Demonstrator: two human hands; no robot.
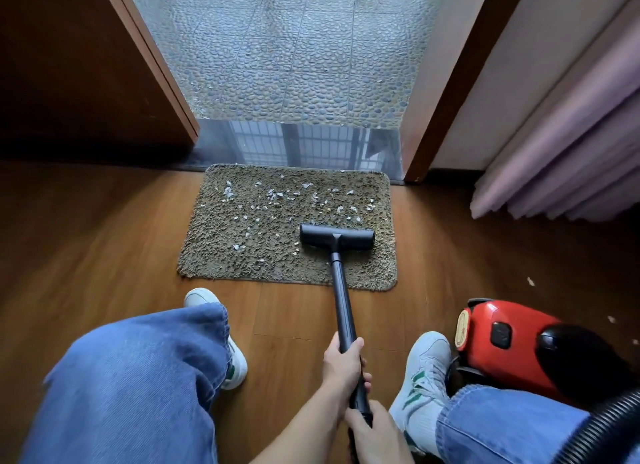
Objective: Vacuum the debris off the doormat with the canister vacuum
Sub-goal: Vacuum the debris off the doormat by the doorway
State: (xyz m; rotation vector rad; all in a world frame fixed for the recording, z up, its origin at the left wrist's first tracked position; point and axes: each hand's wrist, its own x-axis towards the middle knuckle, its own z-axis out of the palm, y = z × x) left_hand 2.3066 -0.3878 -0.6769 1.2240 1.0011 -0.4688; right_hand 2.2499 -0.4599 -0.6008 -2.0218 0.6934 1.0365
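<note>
A brown shaggy doormat (221,255) lies on the wood floor before the doorway. Pale debris bits (277,196) are scattered over its far and left parts. The black floor head (337,238) of the vacuum rests on the mat's right half, and its black wand (341,297) runs back toward me. My left hand (341,363) grips the wand higher up. My right hand (375,432) grips its lower end close to me. The red canister vacuum (509,342) sits on the floor at the right, beside my right shoe.
My knees in blue jeans and white shoes (424,377) frame the wand. A ribbed black hose (602,429) curves at the lower right. A brown door (86,82) stands left, a pink curtain (571,151) right. Pebbled tiles (294,54) lie beyond the threshold. A few scraps (530,281) lie on the floor at right.
</note>
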